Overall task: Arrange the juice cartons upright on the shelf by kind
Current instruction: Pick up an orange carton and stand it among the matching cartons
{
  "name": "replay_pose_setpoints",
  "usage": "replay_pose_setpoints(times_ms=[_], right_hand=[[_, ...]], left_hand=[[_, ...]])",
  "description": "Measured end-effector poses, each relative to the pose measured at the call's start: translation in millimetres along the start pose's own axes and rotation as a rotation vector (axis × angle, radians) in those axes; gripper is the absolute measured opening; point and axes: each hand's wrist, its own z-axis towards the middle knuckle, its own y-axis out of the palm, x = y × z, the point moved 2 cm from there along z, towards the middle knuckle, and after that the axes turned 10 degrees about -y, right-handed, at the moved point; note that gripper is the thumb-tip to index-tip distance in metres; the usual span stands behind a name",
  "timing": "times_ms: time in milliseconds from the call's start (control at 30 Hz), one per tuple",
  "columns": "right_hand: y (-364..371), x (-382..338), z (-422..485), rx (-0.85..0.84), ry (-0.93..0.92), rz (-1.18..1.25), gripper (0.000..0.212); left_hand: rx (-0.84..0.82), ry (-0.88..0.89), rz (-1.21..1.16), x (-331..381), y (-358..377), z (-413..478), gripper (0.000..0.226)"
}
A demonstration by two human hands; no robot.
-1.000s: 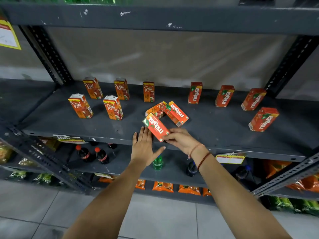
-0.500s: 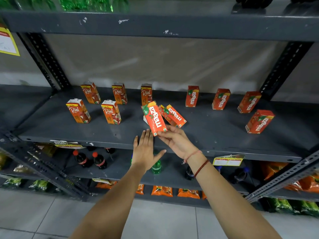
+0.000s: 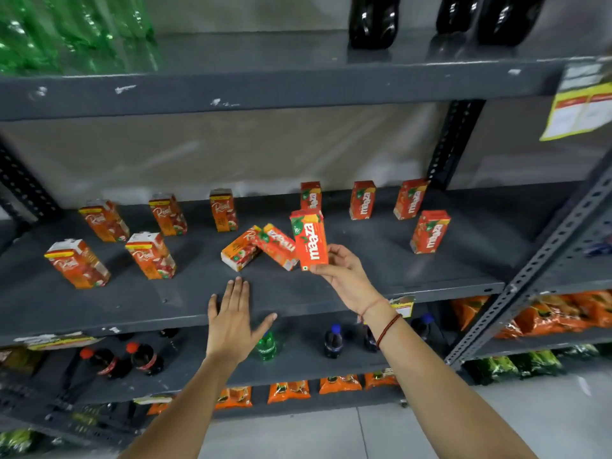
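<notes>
The right hand (image 3: pixel 344 276) pinched a Maaza carton (image 3: pixel 309 240) by its lower corner, upright above the grey metal shelf (image 3: pixel 298 303), at about 3 o'clock from two toppled cartons (image 3: pixel 261 246). The left hand (image 3: pixel 231 323) lay flat and released on the shelf's front edge. The small, smooth-printed paperboard box looked light and stiff yet dentable, so gripping its two broad faces mid-height seemed safest.
</notes>
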Motion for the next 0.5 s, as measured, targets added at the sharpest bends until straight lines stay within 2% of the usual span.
replay_pose_setpoints(times_ms=[167, 300, 500], right_hand=[[-64, -20, 13, 0.171, -0.057, -0.244, 0.036], [-101, -26, 26, 0.267, -0.041, -0.343, 0.035], [-125, -21, 45, 0.255, -0.009, -0.487, 0.039]], left_hand=[[-0.031, 0.11, -0.06, 38, -7, 6, 0.106], [-0.045, 0.098, -0.046, 57, -4, 9, 0.104], [-0.05, 0.073, -0.011, 58, -2, 12, 0.098]])
